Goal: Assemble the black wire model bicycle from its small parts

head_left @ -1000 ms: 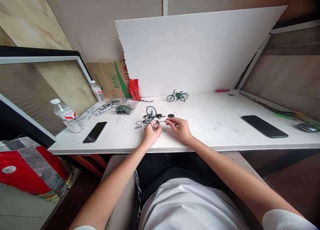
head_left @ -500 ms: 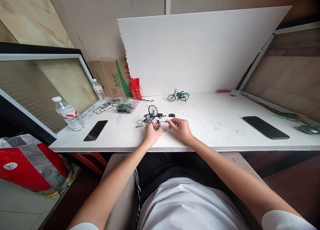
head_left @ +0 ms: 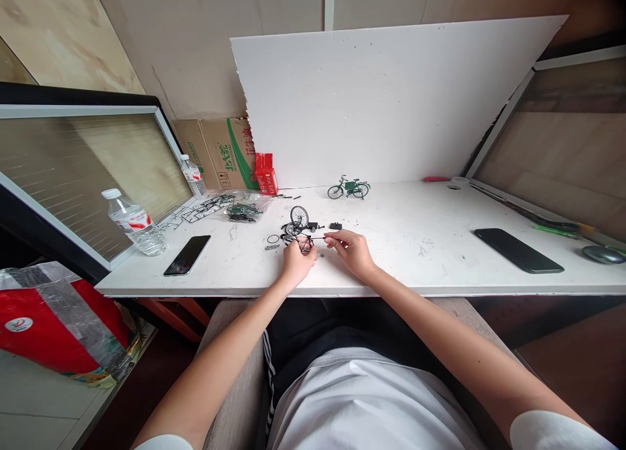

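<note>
Fingers of your left hand (head_left: 296, 261) close around a thin dark frame (head_left: 306, 243), held at the table (head_left: 391, 261) on your side of the green model bicycle (head_left: 349, 188) and somewhat to its left. Your right hand (head_left: 355, 251), almost straight in front of that bicycle, pinches a slim dark rod (head_left: 319, 237) between thumb and fingertip; the rod points toward the frame, though whether the two touch is too small to tell. A spoked wheel (head_left: 299, 216) shows in front of the bicycle and to its left, and a small black block (head_left: 335, 226) lies nearer its front. Farther left of the bicycle you have a thin black ring (head_left: 272, 239), a clear bag (head_left: 243, 212) of green and black parts, a flat rack of black pieces (head_left: 210, 207) and a red box (head_left: 265, 174). Well left of the bicycle and closer to you, a phone (head_left: 188, 255) lies near a water bottle (head_left: 134, 222). Well to the bicycle's right sit a dark rounded slab (head_left: 517, 250) and a computer mouse (head_left: 603, 254).
</note>
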Demonstrator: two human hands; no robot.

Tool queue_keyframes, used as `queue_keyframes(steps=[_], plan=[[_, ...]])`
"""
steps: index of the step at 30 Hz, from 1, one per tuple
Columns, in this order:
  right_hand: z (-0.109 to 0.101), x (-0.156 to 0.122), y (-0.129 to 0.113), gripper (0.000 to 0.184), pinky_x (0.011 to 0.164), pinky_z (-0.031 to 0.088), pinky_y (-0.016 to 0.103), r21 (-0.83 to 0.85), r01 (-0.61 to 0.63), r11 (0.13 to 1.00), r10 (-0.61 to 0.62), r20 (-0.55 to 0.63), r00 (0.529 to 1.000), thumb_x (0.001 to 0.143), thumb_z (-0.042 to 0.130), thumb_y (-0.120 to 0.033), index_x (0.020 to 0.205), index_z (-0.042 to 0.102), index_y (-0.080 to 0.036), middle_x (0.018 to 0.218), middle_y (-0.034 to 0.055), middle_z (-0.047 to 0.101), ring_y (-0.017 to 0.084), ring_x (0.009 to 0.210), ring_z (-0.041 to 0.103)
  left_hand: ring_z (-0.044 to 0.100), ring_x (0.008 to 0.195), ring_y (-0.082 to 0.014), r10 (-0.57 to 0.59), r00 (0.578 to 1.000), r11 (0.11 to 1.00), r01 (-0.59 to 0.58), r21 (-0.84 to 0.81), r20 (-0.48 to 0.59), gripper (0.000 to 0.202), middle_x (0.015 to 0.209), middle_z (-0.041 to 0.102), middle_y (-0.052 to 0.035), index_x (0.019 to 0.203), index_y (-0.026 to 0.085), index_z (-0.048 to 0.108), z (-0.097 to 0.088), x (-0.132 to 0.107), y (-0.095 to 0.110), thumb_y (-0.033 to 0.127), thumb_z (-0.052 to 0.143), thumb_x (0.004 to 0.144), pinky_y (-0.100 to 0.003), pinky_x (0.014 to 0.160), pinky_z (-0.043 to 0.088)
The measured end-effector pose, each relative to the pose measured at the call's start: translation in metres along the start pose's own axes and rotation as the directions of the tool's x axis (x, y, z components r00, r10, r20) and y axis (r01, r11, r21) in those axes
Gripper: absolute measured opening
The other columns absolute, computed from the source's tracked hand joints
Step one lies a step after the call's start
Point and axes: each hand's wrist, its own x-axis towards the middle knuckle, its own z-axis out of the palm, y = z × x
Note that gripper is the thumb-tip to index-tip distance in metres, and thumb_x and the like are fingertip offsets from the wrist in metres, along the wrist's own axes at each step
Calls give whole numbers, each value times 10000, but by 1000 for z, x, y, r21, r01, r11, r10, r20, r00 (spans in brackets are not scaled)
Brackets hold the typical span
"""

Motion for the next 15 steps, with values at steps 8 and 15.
queue_keyframes(steps=[8,15], plan=[[2,1,1,444,672,568,361,-63,13,998,-15,-24,1000,1017,585,-589,1000,819,-212,928,112,802,243,779,717,720,652,-189,66,998,997,-65,34,-21,195,850,755,-71,940,180,673,-2,-1,0,236,810,813,-283,614,562],[1,-1,-5,426,694,571,360,-29,-17,999,17,-10,1000,1014,601,-569,997,818,-203,868,101,802,244,740,730,728,721,-201,114,993,990,-111,85,-34,188,923,763,-99,968,182,679,-2,3,-9,255,785,830,-294,672,564]])
